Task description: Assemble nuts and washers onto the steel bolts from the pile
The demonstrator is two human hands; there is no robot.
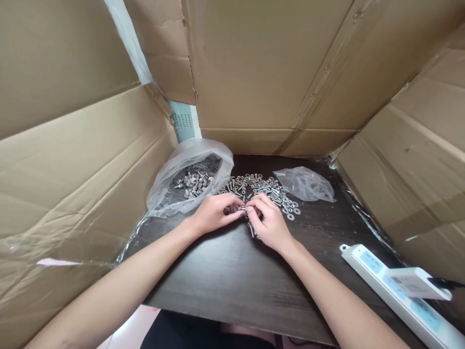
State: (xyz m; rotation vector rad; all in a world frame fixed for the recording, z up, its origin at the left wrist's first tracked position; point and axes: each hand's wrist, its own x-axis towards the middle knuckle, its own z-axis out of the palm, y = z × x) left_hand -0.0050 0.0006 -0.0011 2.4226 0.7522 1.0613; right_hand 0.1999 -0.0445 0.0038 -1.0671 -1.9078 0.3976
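Note:
Both hands meet over the middle of the dark table [225, 271]. Between the fingertips of my left hand [220, 212] is a small metal bolt [241, 208], pinched near its end. My right hand [268, 220] has its fingertips closed at the other end of the same bolt; whether a nut or washer sits on it is too small to tell. Just beyond the fingers lies a spread of loose bolts, nuts and washers [271, 186]. A few bolts [252, 230] lie partly under my right hand. To the left, an open clear plastic bag [163, 186] holds many metal fasteners [198, 183].
A crumpled clear plastic bag [308, 184] lies at the back right. On the right side of the table rests a white power strip [385, 286] with a plugged-in adapter [414, 282] and black cable. Cardboard walls [269, 63] enclose the table at the back and both sides.

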